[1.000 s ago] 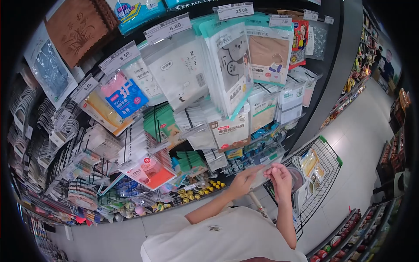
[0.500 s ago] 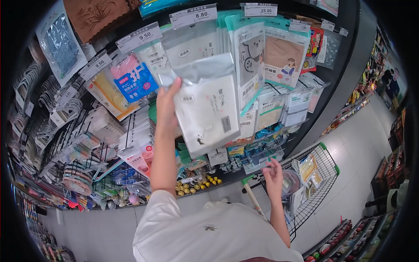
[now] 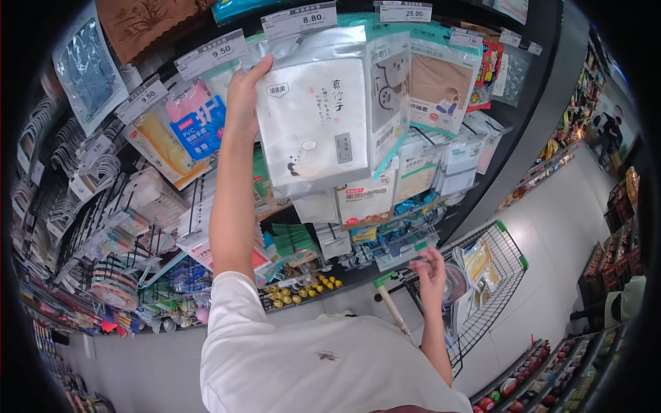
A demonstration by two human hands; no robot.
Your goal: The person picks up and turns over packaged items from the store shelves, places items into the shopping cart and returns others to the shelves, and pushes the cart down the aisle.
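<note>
My left hand (image 3: pixel 244 96) is raised at the hanging goods, closed on the upper left edge of a flat packet (image 3: pixel 313 131). That packet is white with a silvery clear top, dark lettering and a small panda print. It faces me, upright, just below the 8.80 price tag (image 3: pixel 299 20) and in front of the hooks. Whether it hangs on a hook cannot be made out. Low on the right, my right hand (image 3: pixel 432 272) has its fingers loosely bent and apart, with nothing visible in them. It is beside the wire shopping cart (image 3: pixel 502 303).
Blue-and-pink PVC glove packs (image 3: pixel 200 131) hang to the left. Sleeve packets (image 3: pixel 441 89) hang to the right. White hangers (image 3: pixel 41 186) fill the far left. Several packets lie in the cart. Another person (image 3: pixel 607 134) is far down the aisle.
The packet in my left hand has moved up and closer to the hooks, and is now straighter. My right hand has stayed low by the cart, its fingers slightly more spread.
</note>
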